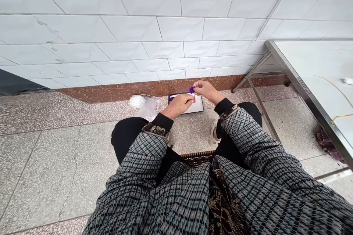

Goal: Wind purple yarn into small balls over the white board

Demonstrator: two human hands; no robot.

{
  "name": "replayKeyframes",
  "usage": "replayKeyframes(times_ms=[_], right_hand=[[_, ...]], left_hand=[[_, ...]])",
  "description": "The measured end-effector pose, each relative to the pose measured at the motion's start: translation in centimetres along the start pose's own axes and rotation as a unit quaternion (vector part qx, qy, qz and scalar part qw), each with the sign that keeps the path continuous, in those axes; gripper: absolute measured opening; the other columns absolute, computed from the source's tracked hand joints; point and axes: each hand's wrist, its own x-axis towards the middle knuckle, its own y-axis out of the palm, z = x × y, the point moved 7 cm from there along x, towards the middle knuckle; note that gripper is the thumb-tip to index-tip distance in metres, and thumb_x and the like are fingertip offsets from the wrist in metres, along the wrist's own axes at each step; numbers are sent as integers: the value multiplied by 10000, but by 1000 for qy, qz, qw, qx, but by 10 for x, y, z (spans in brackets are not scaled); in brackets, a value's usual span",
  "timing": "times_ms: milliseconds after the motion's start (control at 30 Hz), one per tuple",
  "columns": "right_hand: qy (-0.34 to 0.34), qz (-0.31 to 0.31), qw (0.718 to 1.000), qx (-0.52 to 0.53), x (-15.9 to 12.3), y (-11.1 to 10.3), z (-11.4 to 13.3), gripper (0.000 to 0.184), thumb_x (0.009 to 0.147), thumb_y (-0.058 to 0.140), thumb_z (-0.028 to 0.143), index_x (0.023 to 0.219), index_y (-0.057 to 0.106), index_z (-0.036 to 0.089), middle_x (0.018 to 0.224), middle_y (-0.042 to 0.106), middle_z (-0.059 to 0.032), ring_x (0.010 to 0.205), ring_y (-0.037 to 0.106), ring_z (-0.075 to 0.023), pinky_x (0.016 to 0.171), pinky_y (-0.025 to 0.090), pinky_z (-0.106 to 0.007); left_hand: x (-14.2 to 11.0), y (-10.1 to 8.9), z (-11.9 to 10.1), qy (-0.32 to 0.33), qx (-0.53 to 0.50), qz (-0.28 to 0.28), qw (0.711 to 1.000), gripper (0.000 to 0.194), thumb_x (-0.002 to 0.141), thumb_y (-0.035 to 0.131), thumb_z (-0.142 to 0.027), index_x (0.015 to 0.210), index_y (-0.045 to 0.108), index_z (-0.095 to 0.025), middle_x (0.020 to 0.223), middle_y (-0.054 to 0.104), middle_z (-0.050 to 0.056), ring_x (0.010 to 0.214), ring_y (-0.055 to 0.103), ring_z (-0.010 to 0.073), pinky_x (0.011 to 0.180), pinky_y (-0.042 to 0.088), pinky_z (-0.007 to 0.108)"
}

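My right hand pinches a small purple piece of yarn work between thumb and fingers. From it a thin purple strand runs down to the fingertips of my left hand, which are pressed together on it. Both hands are over a shallow white tray with a dark rim on the floor. Another bit of purple shows at the tray's left end, partly hidden by my left hand. Left of the tray sit a ball of white yarn and a crumpled clear plastic bag.
A white-tiled wall with a brown base strip rises just beyond the tray. On the right stands a metal-framed table with a yellow cord on top. A woven seat edge shows between my knees. Speckled floor extends left.
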Motion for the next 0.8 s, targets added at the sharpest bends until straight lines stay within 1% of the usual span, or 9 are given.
replayKeyframes(times_ms=[67,167,333,400,533,600,667,733,800], right_hand=[[-22,-4,995,-102,1,0,1,203,715,645,-38,710,593,159,562,580,62,529,515,-79,548,392,-206],[-7,68,985,-156,-4,9,-1,219,694,638,-59,714,613,157,590,609,43,555,556,-98,553,404,-223],[46,171,984,13,-18,21,4,171,750,643,-12,766,635,158,628,645,14,548,567,-95,590,489,-235],[47,170,979,101,-20,20,10,141,771,652,23,801,633,159,663,666,9,560,576,-86,625,517,-232],[49,100,979,172,-13,12,8,116,797,638,51,819,598,158,636,663,21,571,597,-83,643,524,-219],[30,51,991,122,-6,6,3,134,787,642,42,787,585,163,594,638,36,547,578,-82,608,495,-207],[5,21,1000,17,-1,3,0,171,749,657,6,733,591,163,557,608,48,524,547,-80,559,445,-198],[4,36,996,-84,0,5,-3,205,706,658,-38,683,607,160,541,597,46,513,532,-85,523,409,-203],[29,96,989,-107,-4,12,-6,214,696,645,-60,682,631,153,553,614,31,515,543,-95,520,419,-214]], left_hand=[[-1,-9,-1,12,22,-34,999,225,923,503,-223,855,712,-173,880,724,62,830,653,194,797,490,300],[-3,-22,4,8,48,-87,995,228,925,500,-229,848,707,-178,875,700,72,842,640,202,805,495,310],[-4,-32,21,-57,41,-148,986,212,900,509,-207,834,709,-181,869,715,69,844,640,211,803,494,318],[-3,-27,24,-75,16,-136,988,213,901,510,-210,829,708,-179,844,723,57,819,642,205,782,486,310],[0,-5,12,-49,-32,-41,997,221,915,518,-239,866,719,-159,832,732,48,765,644,187,755,480,290],[0,-1,3,-20,-36,-11,999,229,923,512,-251,867,715,-160,842,731,48,768,647,183,762,480,288],[-1,-4,-2,0,-26,-19,999,230,923,503,-252,855,706,-167,867,731,55,798,653,187,776,477,292],[-2,-13,0,5,-7,-53,999,222,912,503,-246,824,693,-172,868,720,63,818,649,192,785,475,299],[-2,-22,7,-4,5,-92,996,213,901,507,-237,791,678,-173,848,703,65,817,637,193,791,477,304]])
